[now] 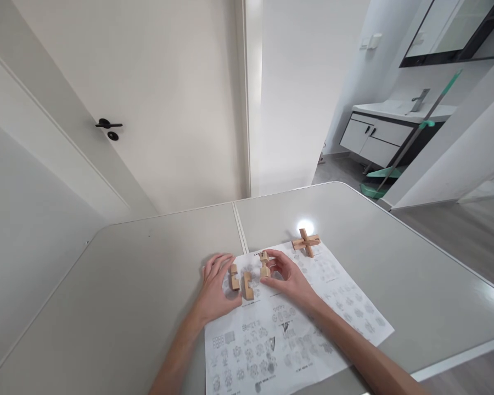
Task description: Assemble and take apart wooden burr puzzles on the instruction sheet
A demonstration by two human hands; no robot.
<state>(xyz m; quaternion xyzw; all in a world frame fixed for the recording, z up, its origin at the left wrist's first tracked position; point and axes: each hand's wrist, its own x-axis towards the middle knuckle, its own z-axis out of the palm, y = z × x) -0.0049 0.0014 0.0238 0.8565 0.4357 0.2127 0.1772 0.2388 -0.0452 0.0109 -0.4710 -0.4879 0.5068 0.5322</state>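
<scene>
A printed instruction sheet [296, 329] lies on the grey table [107, 296]. My right hand [286, 277] pinches a small notched wooden puzzle piece [265, 264], holding it upright on the sheet. My left hand [214, 285] rests at the sheet's left edge with its fingers curled beside two loose notched wooden pieces [234, 277] [247, 286]; the thumb touches or nearly touches them. An assembled wooden cross puzzle [306, 242] stands apart at the sheet's far corner.
The table has a seam down its middle [239, 227] and a rounded far right corner. Behind it are a white door with a black handle [108, 125] and a bathroom vanity [379, 137] with a green mop [415, 137] leaning on it.
</scene>
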